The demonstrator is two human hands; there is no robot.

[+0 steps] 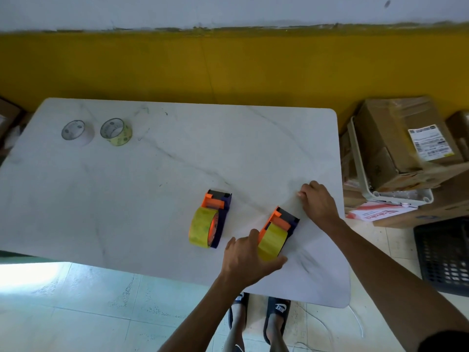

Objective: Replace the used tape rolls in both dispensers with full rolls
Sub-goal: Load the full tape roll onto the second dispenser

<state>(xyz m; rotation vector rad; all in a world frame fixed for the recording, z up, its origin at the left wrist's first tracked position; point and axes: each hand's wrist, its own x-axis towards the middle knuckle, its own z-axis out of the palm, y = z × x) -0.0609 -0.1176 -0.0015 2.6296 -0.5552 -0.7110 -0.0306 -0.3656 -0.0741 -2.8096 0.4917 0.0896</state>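
We hold the right dispenser [278, 228] w/ left hand [247, 260] gripping its roll [271, 243] to steady it. Right hand [317, 201] seems to pinch the tape end, pulling it out over the desk [127, 186]; we cannot see the tape itself

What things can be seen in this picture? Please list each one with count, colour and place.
tape dispensers: 2, orange and dark purple, near table middle and right of it; each holds a yellowish roll
loose tape rolls: 2, one pale whitish, one yellowish, far left of table
table: 1, white marbled
cardboard boxes: several, brown, right of table
crate: 1, black, floor at right
slippers: 2, dark, under table edge
left hand: 1, grips the right dispenser's roll
right hand: 1, on table beyond that dispenser; fingers curled, grip unclear
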